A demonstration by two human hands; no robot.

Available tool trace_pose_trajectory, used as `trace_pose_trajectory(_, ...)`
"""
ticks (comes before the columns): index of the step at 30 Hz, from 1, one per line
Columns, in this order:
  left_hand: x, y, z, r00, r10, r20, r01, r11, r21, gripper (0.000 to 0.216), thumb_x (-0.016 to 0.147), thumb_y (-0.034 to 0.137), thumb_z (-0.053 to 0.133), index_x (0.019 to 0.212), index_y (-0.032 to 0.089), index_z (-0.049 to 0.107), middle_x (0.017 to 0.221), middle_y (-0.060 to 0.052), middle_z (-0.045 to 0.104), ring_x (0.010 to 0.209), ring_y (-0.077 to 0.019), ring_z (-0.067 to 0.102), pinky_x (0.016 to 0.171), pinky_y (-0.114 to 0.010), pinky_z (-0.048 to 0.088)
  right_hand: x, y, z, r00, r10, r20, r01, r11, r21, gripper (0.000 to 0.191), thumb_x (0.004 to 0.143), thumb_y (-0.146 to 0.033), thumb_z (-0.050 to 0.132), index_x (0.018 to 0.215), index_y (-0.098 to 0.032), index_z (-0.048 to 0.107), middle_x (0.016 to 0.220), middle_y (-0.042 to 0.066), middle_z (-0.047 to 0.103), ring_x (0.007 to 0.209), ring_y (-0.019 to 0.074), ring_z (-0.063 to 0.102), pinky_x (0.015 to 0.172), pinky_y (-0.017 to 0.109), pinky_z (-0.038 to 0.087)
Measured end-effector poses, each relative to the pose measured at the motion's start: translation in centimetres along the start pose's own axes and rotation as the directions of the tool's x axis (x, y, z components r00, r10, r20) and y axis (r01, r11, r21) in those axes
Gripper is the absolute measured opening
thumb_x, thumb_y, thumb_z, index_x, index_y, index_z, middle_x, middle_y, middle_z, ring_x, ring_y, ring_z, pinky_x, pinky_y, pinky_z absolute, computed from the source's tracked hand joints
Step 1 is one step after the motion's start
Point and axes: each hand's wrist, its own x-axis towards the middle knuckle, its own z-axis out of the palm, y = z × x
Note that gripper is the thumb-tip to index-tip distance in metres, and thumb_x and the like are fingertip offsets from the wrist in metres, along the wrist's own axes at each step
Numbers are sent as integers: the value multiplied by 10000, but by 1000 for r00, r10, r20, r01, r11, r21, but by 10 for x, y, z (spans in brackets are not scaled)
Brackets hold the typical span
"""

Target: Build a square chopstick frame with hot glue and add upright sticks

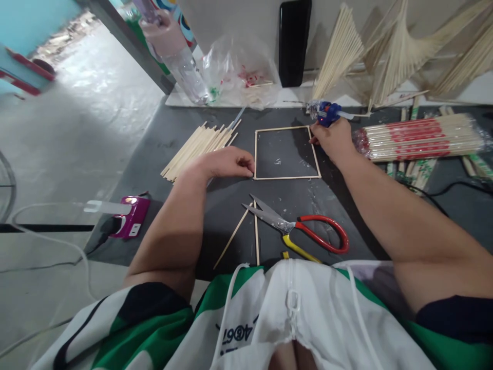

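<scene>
A square frame of thin wooden sticks [287, 178] lies flat on the dark tabletop. My left hand [231, 162] is closed, its fingertips pinched at the frame's lower left corner. My right hand [334, 140] grips a blue hot glue gun [328, 113] at the upper right corner; its fingers hide part of that side. Beside my left hand a pile of loose bamboo sticks [192, 149] lies slanted. Scissors [285, 224] with red and yellow handles rest partly open below the frame, their blades across two loose sticks [257, 236].
A plastic-wrapped bundle of sticks [419, 136] lies at right, near a black cable [454, 185]. Along the back stand a water bottle [177, 56], a plastic bag [242, 72], a black phone [295, 43] and twisted stick structures [400, 51]. A pink power socket [133, 216] sits at the left edge.
</scene>
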Motion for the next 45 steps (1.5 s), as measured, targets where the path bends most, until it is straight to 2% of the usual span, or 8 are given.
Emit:
trace_pose_trajectory(3,12,-18,5,970,-43,-238,14,993,-121,194,795,331,654,926,230,756,816,-6,726,740,-149,638,718,-270,488,-1,-3,0,997,55,-53,-54,998,20,136,831,-290,654,929,-207,699,649,79,669,820,312,745,799,441,649)
trace_pose_trajectory(6,24,-28,13,865,-170,-472,72,973,-218,323,843,297,590,1112,203,742,799,-24,688,691,-149,606,700,-289,506,-1,-4,0,996,75,-51,-72,996,47,121,817,-310,670,876,-208,698,647,91,674,830,330,744,811,465,651)
trace_pose_trajectory(11,33,-31,20,742,-175,-647,184,981,-55,466,873,257,556,1313,202,703,989,-71,709,937,-208,655,934,-359,533,-1,-1,1,994,92,-60,-85,989,119,169,791,-361,678,890,-225,694,700,73,699,820,338,747,785,508,652)
trace_pose_trajectory(16,42,-24,26,749,-131,-650,262,959,108,451,940,311,526,1349,231,699,1160,-114,700,1173,-280,631,1064,-419,500,-1,0,3,995,70,-69,-59,987,152,183,767,-352,671,898,-227,695,671,55,689,813,327,750,738,476,659)
trace_pose_trajectory(24,50,-10,28,782,-161,-602,328,928,178,507,997,335,427,1431,202,653,1265,-157,657,1259,-333,606,1119,-463,460,0,2,3,995,100,-15,-95,977,191,139,781,-371,683,815,-240,655,666,50,681,720,299,748,717,444,653)
trace_pose_trajectory(30,51,-14,27,779,-159,-607,307,940,147,479,981,338,457,1404,283,675,1231,-119,644,1210,-303,611,1099,-436,474,1,4,4,995,94,-8,-90,966,242,152,763,-377,686,793,-236,635,648,36,672,612,262,709,609,398,624)
trace_pose_trajectory(38,49,-6,26,803,-186,-566,369,901,227,530,1019,321,404,1503,204,587,1312,-146,635,1290,-292,577,1137,-414,448,-1,-3,0,985,175,-8,-161,922,351,175,738,-350,721,809,-210,644,588,0,623,554,205,668,553,318,583)
trace_pose_trajectory(45,45,-1,26,808,-188,-558,377,893,246,523,1028,330,405,1516,248,575,1311,-132,614,1276,-280,589,1123,-394,452,-2,-5,0,990,141,24,-140,912,387,237,731,-359,791,801,-207,623,609,-18,604,520,163,632,528,280,555)
